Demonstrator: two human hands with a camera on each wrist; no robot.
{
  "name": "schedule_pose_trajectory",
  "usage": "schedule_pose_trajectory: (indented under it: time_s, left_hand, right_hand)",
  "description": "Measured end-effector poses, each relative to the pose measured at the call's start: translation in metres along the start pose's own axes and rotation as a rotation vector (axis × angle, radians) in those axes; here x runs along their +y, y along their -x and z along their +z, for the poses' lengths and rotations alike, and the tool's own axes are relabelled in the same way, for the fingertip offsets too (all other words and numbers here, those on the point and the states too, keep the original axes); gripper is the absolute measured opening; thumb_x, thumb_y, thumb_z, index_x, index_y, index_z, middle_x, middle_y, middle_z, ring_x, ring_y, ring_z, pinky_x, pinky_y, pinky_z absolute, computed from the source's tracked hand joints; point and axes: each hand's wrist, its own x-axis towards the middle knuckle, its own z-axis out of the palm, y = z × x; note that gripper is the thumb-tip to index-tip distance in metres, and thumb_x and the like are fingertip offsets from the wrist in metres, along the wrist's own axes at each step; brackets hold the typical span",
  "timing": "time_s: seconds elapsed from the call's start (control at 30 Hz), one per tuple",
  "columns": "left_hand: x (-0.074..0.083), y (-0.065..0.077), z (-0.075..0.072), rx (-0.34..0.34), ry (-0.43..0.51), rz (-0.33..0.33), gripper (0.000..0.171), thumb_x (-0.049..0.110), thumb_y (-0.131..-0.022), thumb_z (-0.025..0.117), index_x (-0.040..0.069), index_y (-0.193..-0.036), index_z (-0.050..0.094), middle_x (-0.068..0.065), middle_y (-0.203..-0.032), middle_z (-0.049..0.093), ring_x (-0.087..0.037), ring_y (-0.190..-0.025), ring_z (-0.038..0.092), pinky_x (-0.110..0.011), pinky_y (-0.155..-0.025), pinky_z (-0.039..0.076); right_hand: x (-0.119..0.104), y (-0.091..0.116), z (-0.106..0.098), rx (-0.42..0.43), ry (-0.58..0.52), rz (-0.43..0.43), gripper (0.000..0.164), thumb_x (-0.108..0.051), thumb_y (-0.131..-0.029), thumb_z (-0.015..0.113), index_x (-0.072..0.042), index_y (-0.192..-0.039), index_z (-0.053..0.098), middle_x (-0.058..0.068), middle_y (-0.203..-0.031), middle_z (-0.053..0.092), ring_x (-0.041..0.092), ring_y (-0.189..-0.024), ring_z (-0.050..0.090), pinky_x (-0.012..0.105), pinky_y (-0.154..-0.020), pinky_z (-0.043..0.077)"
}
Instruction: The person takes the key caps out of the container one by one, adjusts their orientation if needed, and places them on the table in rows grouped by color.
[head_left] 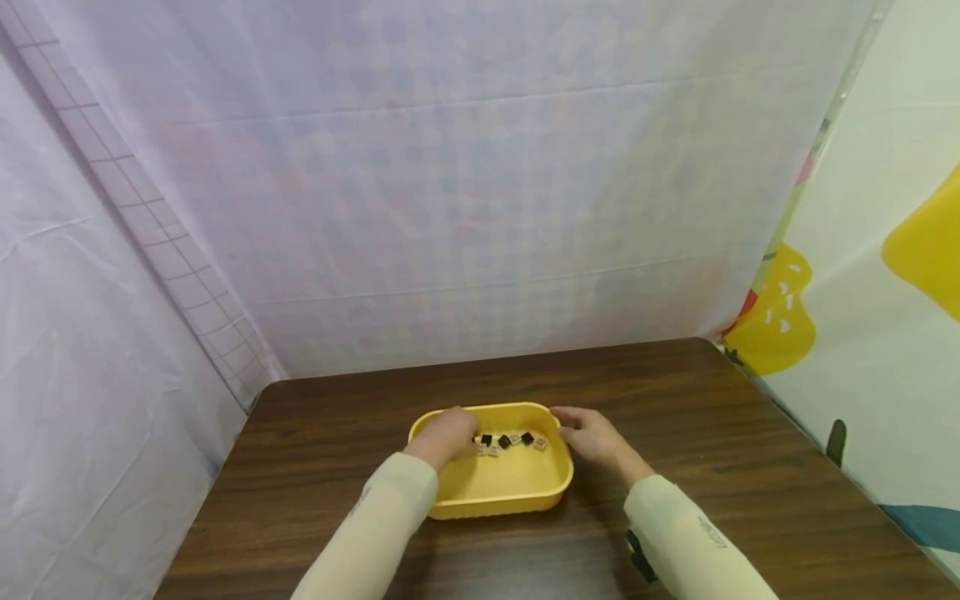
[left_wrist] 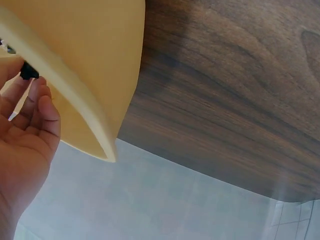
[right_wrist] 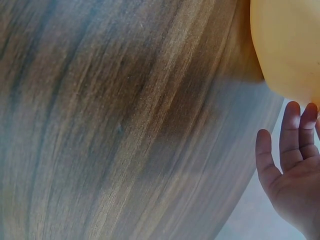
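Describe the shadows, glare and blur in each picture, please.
Head view: near part of the dark brown wood-grain table has pale sheen, small square black and pale tiles look slightly blurred; left wrist: soft shadow beside the yellow plastic tub; right wrist: soft-edged shadow across the table.

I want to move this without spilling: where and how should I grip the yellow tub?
Grip the yellow tub by the rim at its two short ends, probably best from outside left and right: it sits upright, longer sideways, and small pieces lie inside.
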Motion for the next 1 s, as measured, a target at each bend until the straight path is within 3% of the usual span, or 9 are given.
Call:
schedule_pose_trajectory:
  time_s: [0.07, 0.17, 0.27, 0.33, 0.43, 0.6, 0.77, 1.0]
  left_hand:
    - [0.000, 0.001, -0.002, 0.000, 0.025, 0.009, 0.010, 0.013, -0.093, 0.070, 0.011, -0.083, 0.071, 0.002, -0.074, 0.061, -0.012, -0.063, 0.049, -0.029, -0.061, 0.045]
    - [-0.001, -0.001, -0.004, 0.015, 0.063, 0.020, 0.020, 0.013, -0.090, 0.072, 0.011, -0.071, 0.067, 0.003, -0.063, 0.054, -0.012, -0.057, 0.043, -0.028, -0.056, 0.040]
    - [-0.002, 0.000, -0.009, 0.041, 0.082, 0.036, 0.014, 0.012, -0.087, 0.075, 0.010, -0.074, 0.070, 0.003, -0.068, 0.060, -0.012, -0.062, 0.049, -0.028, -0.060, 0.045]
    - [-0.004, 0.002, -0.013, 0.055, 0.108, 0.043, 0.003, 0.010, -0.086, 0.075, 0.007, -0.087, 0.073, -0.001, -0.081, 0.066, -0.015, -0.070, 0.057, -0.030, -0.066, 0.049]
    - [-0.007, 0.007, -0.018, 0.070, 0.185, 0.030, 0.021, 0.009, -0.089, 0.071, 0.004, -0.109, 0.073, -0.007, -0.103, 0.069, -0.018, -0.083, 0.062, -0.035, -0.074, 0.053]
    - [-0.021, 0.010, -0.025, 0.128, 0.323, 0.015, 0.026, 0.010, -0.092, 0.068, 0.004, -0.116, 0.071, -0.009, -0.108, 0.069, -0.019, -0.087, 0.062, -0.038, -0.077, 0.054]
    - [-0.038, 0.015, -0.034, 0.226, 0.439, -0.052, 0.022, 0.009, -0.090, 0.071, 0.003, -0.111, 0.072, -0.008, -0.102, 0.068, -0.023, -0.092, 0.063, -0.040, -0.080, 0.054]
    - [-0.064, 0.031, -0.040, 0.336, 0.589, -0.176, 0.026, 0.011, -0.089, 0.071, 0.006, -0.114, 0.072, -0.008, -0.106, 0.067, -0.026, -0.098, 0.062, -0.043, -0.081, 0.053]
  right_hand:
    - [-0.001, 0.000, 0.000, -0.001, 0.007, 0.000, 0.041, -0.008, -0.098, 0.056, 0.002, -0.138, 0.055, 0.024, -0.135, 0.057, 0.038, -0.117, 0.058, 0.050, -0.094, 0.049]
    - [-0.001, 0.001, -0.001, 0.000, 0.016, 0.000, 0.040, -0.008, -0.099, 0.056, 0.002, -0.138, 0.055, 0.024, -0.135, 0.057, 0.039, -0.118, 0.057, 0.051, -0.094, 0.049]
    - [-0.002, 0.002, -0.001, 0.001, 0.016, -0.007, 0.040, -0.008, -0.099, 0.056, 0.002, -0.137, 0.055, 0.024, -0.135, 0.056, 0.039, -0.119, 0.057, 0.051, -0.096, 0.048]
    - [-0.002, 0.002, -0.001, 0.000, 0.015, -0.018, 0.039, -0.007, -0.099, 0.056, 0.002, -0.137, 0.056, 0.024, -0.135, 0.056, 0.040, -0.120, 0.056, 0.052, -0.096, 0.047]
    - [-0.002, 0.002, -0.001, 0.001, 0.016, -0.018, 0.039, -0.007, -0.099, 0.055, 0.002, -0.137, 0.056, 0.024, -0.136, 0.056, 0.040, -0.120, 0.056, 0.052, -0.097, 0.047]
    - [-0.001, 0.000, 0.000, -0.005, 0.008, 0.003, 0.040, -0.008, -0.099, 0.054, 0.001, -0.138, 0.055, 0.024, -0.137, 0.055, 0.040, -0.121, 0.055, 0.052, -0.097, 0.047]
    - [0.001, -0.001, 0.001, -0.003, 0.013, 0.007, 0.041, -0.009, -0.099, 0.055, -0.001, -0.138, 0.055, 0.023, -0.137, 0.055, 0.039, -0.120, 0.056, 0.052, -0.097, 0.047]
    - [0.001, 0.000, 0.000, 0.005, 0.025, -0.013, 0.040, -0.008, -0.098, 0.055, 0.002, -0.137, 0.056, 0.025, -0.136, 0.056, 0.040, -0.120, 0.056, 0.053, -0.098, 0.046]
